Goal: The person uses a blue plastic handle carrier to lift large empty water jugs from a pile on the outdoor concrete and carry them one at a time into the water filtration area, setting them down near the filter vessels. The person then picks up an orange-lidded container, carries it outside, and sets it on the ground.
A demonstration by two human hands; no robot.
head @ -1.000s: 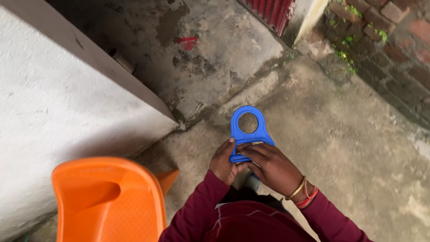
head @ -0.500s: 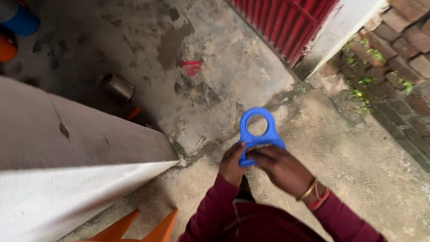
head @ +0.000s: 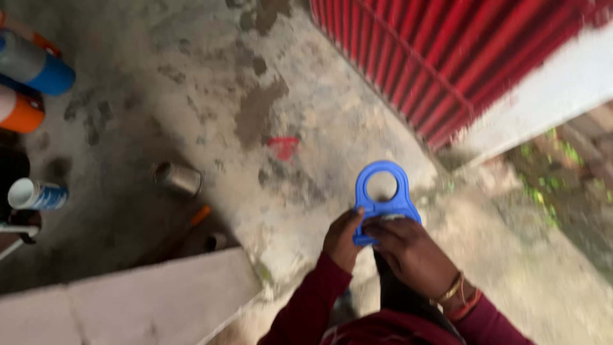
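Note:
A flat blue plastic piece (head: 382, 199) with a large round hole at its far end is held up in front of me over the concrete floor. My left hand (head: 343, 241) grips its lower left edge, thumb against the side. My right hand (head: 415, 255) covers its lower end from the right, fingers folded over it; bangles sit on that wrist. Both arms wear dark red sleeves. A dark object below my hands is mostly hidden.
A red corrugated metal gate (head: 447, 70) stands at the upper right beside a white post (head: 549, 96). A metal can (head: 177, 177) lies on the stained concrete. Blue and orange cylinders (head: 32, 70) lie at the left edge. A grey slab (head: 128, 303) fills the lower left.
The view has swung up and forward: the orange chair has dropped out of sight, the red gate and the cylinders have come in. Both hands keep the same hold on the blue piece.

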